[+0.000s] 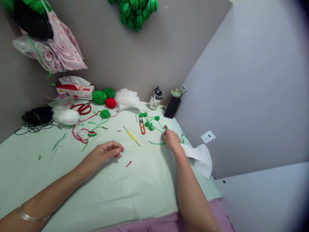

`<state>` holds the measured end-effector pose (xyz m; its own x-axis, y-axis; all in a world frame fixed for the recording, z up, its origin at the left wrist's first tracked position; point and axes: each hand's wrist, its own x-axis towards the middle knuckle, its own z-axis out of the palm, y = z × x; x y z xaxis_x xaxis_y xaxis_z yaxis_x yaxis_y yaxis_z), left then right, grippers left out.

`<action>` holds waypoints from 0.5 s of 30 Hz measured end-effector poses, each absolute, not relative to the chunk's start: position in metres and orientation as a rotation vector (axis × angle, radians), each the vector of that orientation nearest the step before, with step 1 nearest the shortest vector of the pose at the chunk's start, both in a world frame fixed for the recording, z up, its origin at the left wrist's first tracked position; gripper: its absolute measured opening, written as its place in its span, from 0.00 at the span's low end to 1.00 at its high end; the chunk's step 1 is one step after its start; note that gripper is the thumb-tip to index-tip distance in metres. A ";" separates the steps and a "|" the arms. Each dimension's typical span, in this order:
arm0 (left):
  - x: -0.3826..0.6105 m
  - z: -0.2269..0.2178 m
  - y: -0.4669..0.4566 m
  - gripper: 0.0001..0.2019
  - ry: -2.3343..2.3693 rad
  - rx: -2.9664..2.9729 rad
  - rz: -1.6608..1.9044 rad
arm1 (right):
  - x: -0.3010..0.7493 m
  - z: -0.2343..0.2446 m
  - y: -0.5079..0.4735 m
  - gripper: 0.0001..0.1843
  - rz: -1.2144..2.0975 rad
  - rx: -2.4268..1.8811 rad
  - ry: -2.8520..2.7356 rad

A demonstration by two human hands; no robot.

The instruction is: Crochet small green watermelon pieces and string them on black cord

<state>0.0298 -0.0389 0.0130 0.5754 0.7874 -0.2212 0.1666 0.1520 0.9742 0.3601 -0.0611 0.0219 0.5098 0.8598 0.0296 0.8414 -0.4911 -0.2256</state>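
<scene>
My left hand (pixel 108 151) rests on the table with fingers loosely curved and nothing visible in them. A short red yarn scrap (pixel 128 164) lies just right of it, and a yellow-handled crochet hook (pixel 131 135) lies beyond. At the right, my right hand (pixel 171 139) reaches down with fingers bent together; what they pinch is hidden. Just past its fingertips sits a small green, red and white crocheted piece (pixel 165 127). Several small green crocheted balls (pixel 151 127) with yarn tails lie to its left, close to orange thread snips (pixel 142 127).
White tissue (pixel 202 159) lies by my right forearm. Green yarn balls (pixel 99 96), a red ball (pixel 110 102), white stuffing (pixel 127 99), red scissors (pixel 81 109), white yarn (pixel 68 117) and black yarn (pixel 38 115) line the back. A cup (pixel 154 101) and a dark phone (pixel 172 107) stand near the wall.
</scene>
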 end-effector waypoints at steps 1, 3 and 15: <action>0.030 0.014 -0.039 0.15 0.894 1.374 0.544 | 0.360 0.022 -0.061 0.09 0.139 -2.540 -1.440; 0.029 0.016 -0.040 0.14 0.881 1.361 0.546 | 0.361 0.029 -0.062 0.09 0.157 -2.514 -1.413; 0.036 0.013 -0.051 0.18 0.739 1.230 0.618 | 0.254 0.046 -0.073 0.13 1.495 -1.288 -1.207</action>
